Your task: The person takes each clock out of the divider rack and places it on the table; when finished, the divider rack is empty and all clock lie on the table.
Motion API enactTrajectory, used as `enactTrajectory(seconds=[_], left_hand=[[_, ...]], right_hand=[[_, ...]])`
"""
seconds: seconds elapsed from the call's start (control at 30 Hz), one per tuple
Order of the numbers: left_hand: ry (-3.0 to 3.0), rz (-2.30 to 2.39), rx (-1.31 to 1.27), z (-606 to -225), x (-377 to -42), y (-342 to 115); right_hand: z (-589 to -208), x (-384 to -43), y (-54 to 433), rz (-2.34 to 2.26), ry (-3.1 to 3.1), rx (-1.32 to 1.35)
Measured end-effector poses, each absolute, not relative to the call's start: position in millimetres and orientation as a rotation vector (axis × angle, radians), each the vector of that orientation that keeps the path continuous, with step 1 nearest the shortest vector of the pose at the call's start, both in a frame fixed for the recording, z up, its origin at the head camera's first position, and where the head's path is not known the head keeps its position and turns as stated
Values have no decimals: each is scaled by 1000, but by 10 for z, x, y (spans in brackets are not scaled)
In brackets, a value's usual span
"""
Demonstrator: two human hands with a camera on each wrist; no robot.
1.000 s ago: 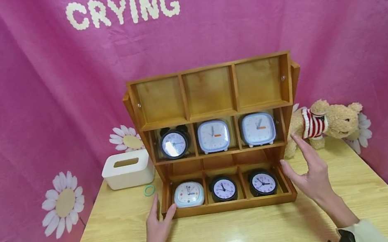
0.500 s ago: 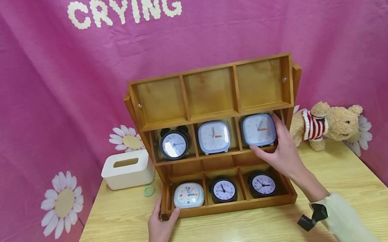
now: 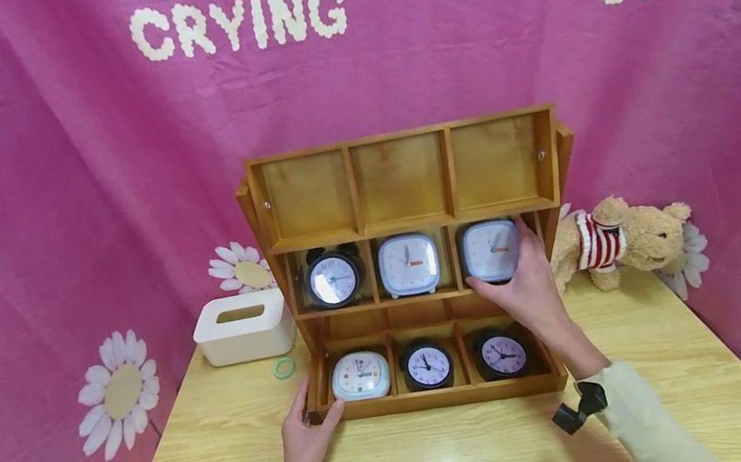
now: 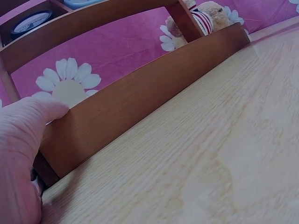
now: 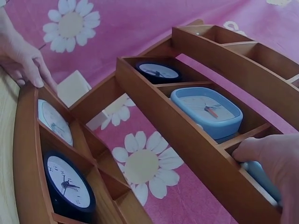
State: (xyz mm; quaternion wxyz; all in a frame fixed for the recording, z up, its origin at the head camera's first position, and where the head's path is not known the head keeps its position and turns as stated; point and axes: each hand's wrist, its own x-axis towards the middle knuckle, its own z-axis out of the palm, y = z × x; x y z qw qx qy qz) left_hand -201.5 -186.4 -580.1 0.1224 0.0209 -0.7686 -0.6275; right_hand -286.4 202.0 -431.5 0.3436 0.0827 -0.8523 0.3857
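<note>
A wooden three-tier shelf [image 3: 431, 397] stands on the table with alarm clocks in its lower two tiers. My right hand [image 3: 526, 291] grips the light-blue alarm clock [image 3: 491, 249] in the right compartment of the middle tier, thumb at its lower edge and fingers at its right side. In the right wrist view that hand covers most of the clock. My left hand [image 3: 304, 436] holds the shelf's lower left corner; its thumb lies over the front board. Left of the gripped clock sit another light-blue clock [image 3: 408, 264] and a black twin-bell clock [image 3: 333, 278].
The bottom tier holds a pale-blue clock [image 3: 360, 376] and two black round clocks, one in the middle [image 3: 427, 366] and one at right [image 3: 502, 355]. A white tissue box [image 3: 246, 341] and green ring [image 3: 284, 368] lie left; a teddy bear [image 3: 652, 237] lies right.
My right hand has come from beside the shelf's right side to the light-blue clock and taken hold of it. My left hand has closed in on the shelf's lower left corner.
</note>
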Motion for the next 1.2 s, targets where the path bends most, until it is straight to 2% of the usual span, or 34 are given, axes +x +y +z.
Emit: enactTrajectory(seconds=[0.37,1.2], left_hand=[[-2230,-1812,73,-5785,-2071,-1801],[-2183,-1766,133,-5812,-2008,-1845]], right_hand=[[-4316,-2877,2021,970,-2141,168],[-4342,-2805,2018,1022,-2057,253]])
